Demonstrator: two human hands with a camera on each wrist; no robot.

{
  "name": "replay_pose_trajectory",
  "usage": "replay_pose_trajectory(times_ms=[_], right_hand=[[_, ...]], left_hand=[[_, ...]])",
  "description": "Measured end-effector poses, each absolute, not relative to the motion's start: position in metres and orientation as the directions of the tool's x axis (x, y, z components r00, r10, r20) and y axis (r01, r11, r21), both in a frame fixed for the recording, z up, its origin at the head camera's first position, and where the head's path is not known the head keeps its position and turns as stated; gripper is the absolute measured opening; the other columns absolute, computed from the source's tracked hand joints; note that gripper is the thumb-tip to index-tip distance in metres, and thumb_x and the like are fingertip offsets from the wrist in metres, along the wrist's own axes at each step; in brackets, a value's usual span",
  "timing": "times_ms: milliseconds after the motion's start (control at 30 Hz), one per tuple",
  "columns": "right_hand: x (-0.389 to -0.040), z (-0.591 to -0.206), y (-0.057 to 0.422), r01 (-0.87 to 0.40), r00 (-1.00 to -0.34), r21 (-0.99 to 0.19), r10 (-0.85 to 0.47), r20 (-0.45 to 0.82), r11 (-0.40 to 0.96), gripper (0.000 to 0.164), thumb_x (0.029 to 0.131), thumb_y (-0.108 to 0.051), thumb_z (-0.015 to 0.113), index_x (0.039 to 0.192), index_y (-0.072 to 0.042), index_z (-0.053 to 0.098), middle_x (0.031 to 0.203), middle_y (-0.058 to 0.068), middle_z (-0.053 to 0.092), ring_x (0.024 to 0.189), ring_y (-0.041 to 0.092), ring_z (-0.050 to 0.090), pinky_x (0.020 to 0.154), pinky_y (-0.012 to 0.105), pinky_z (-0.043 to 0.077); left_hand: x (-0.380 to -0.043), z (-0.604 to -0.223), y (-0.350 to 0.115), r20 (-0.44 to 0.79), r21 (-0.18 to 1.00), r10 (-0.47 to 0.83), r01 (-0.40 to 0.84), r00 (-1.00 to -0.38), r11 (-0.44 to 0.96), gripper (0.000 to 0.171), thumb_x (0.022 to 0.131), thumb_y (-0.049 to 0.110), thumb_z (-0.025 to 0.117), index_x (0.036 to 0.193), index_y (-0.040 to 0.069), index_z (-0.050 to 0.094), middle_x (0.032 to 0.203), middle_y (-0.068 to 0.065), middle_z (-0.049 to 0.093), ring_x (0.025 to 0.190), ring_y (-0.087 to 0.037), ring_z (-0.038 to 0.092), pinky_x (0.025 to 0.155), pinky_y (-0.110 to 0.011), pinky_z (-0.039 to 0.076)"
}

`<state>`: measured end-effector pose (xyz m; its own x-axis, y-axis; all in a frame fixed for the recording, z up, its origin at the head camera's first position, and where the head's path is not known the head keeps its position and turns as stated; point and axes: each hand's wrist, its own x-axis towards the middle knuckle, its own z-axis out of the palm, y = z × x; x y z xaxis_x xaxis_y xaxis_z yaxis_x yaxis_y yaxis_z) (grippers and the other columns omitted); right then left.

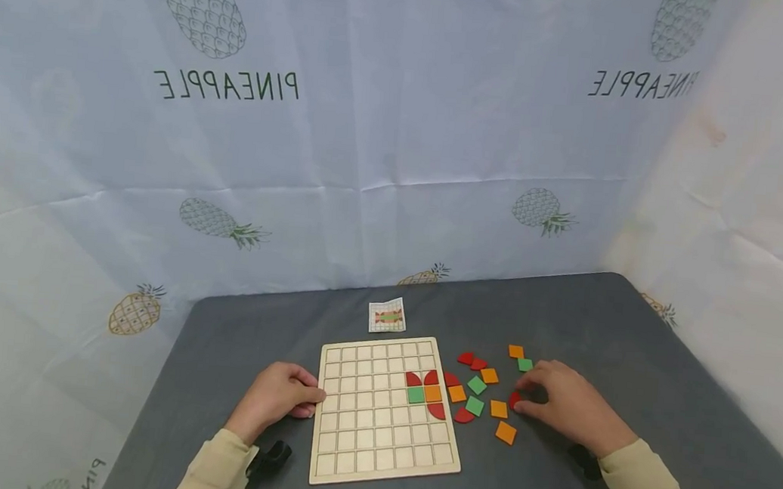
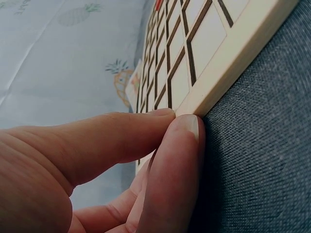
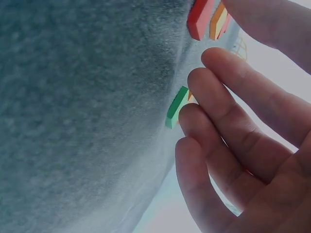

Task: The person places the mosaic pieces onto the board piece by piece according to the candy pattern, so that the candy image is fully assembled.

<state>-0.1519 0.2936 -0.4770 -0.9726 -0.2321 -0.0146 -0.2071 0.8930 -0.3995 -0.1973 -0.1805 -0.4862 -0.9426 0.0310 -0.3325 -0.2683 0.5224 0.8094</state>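
Note:
My left hand (image 1: 281, 397) pinches the left edge of a square wooden grid board (image 1: 354, 439) between thumb and finger; the left wrist view shows the grip right at the rim (image 2: 194, 104). Set in the board's right side are a green square (image 1: 416, 395), an orange square (image 1: 432, 393) and several red quarter-round pieces (image 1: 437, 410). My right hand (image 1: 561, 404) hovers at the right of the loose pieces, thumb and fingers apart. Close by its thumb lies a red piece (image 1: 514, 399), seen also as a red block (image 3: 200, 19) on the cloth. A green square (image 3: 177, 108) lies beyond the fingertips.
Loose orange squares (image 1: 505, 433), green squares (image 1: 474, 406) and red quarter-rounds (image 1: 464, 415) are scattered between board and right hand. Behind the board lies a small pattern card (image 1: 387, 316). The dark grey table (image 1: 249, 333) is bordered by pineapple-printed curtains (image 1: 400, 124).

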Motion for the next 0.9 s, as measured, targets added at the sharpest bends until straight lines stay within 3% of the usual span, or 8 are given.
replay_pose_trajectory(times_ms=[300,567,900], right_hand=[[-0.180,-0.474,0.270,-0.271,-0.961,-0.363,-0.270,0.056,0.892,0.022,0.092,-0.035,0.088,0.105,-0.019,0.082,0.110,0.003,0.074,0.105,0.029,0.069,0.091,0.052,0.063],[-0.209,-0.478,0.252,-0.260,-0.962,-0.375,-0.272,0.022,0.890,0.022,0.093,-0.035,0.087,0.105,-0.018,0.083,0.104,-0.003,0.072,0.097,0.020,0.065,0.089,0.046,0.064],[-0.217,-0.481,0.246,-0.256,-0.962,-0.353,-0.274,-0.001,0.900,0.016,0.090,-0.028,0.089,0.099,-0.018,0.081,0.100,-0.003,0.072,0.093,0.017,0.064,0.085,0.044,0.064]], left_hand=[[-0.196,-0.486,-0.184,-0.330,0.812,0.030,-0.267,-0.944,0.519,0.026,0.085,0.010,0.091,0.102,-0.002,0.074,0.083,-0.012,0.078,0.070,-0.018,0.075,0.066,-0.035,0.068],[-0.197,-0.486,-0.183,-0.324,0.819,0.040,-0.259,-0.945,0.512,0.026,0.086,0.010,0.091,0.102,-0.002,0.074,0.084,-0.012,0.078,0.070,-0.018,0.075,0.066,-0.036,0.068],[-0.194,-0.486,-0.182,-0.312,0.831,0.065,-0.240,-0.948,0.502,0.025,0.086,0.009,0.089,0.102,-0.002,0.073,0.082,-0.011,0.078,0.068,-0.017,0.076,0.065,-0.035,0.068]])
